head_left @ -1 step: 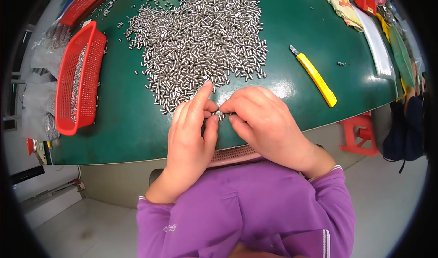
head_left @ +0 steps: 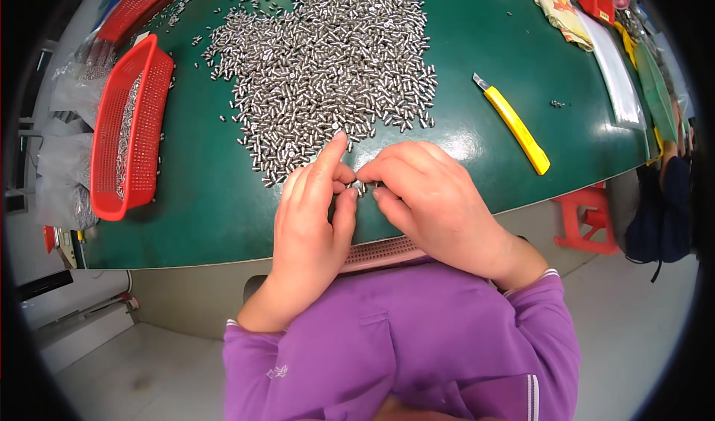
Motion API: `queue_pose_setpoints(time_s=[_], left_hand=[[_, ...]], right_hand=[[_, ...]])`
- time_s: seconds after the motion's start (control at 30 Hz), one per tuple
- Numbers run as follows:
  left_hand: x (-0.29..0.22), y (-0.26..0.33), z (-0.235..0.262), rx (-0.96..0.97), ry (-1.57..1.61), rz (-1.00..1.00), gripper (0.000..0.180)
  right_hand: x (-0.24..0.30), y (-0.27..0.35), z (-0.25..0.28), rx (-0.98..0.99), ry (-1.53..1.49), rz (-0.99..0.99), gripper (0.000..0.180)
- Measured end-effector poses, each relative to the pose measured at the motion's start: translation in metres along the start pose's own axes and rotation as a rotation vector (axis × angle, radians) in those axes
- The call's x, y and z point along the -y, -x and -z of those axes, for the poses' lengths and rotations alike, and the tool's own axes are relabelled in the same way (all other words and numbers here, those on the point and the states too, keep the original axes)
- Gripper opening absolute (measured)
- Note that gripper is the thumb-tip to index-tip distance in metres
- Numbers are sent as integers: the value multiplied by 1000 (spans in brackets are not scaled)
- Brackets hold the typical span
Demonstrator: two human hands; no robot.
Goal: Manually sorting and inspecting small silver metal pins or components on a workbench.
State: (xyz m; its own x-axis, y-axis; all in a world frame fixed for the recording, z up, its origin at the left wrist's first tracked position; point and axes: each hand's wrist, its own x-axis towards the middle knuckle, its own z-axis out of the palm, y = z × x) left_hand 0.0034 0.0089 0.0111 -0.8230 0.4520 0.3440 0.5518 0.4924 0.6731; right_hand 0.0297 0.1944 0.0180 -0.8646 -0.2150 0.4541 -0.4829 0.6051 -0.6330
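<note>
Green bench [head_left: 223, 220] holds a pile of pins [head_left: 328, 56]. Near its front edge, left hand [head_left: 309, 220] and right hand [head_left: 436, 197] pinch a few pins; best gripped firmly.

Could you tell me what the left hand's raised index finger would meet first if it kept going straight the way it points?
Most likely the near edge of the pile of small metal pins on the green table; the left hand points up-table, its fingertip nearly there.
</note>
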Motion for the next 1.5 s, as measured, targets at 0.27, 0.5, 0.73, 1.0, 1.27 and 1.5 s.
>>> queue_pose_setpoints(time_s=[0.27,0.5,0.73,1.0,1.27,1.5], left_hand=[[-2,0,3,9,12,12,68],[-5,2,10,86,26,27,77],[-6,2,8,70,85,67,87],[-6,4,12,82,113,93,89],[-8,4,10,86,134,122,95],[-12,4,10,57,76,133,94]], right_hand=[[-1,-3,-5,-11,-27,-19,33],[1,-3,-5,-7,-24,-48,49],[3,-7,-8,-23,-118,-76,52],[3,-9,-6,35,-109,-12,37],[0,-10,-9,41,-142,-22,44],[6,-14,-1,148,-67,15,52]])
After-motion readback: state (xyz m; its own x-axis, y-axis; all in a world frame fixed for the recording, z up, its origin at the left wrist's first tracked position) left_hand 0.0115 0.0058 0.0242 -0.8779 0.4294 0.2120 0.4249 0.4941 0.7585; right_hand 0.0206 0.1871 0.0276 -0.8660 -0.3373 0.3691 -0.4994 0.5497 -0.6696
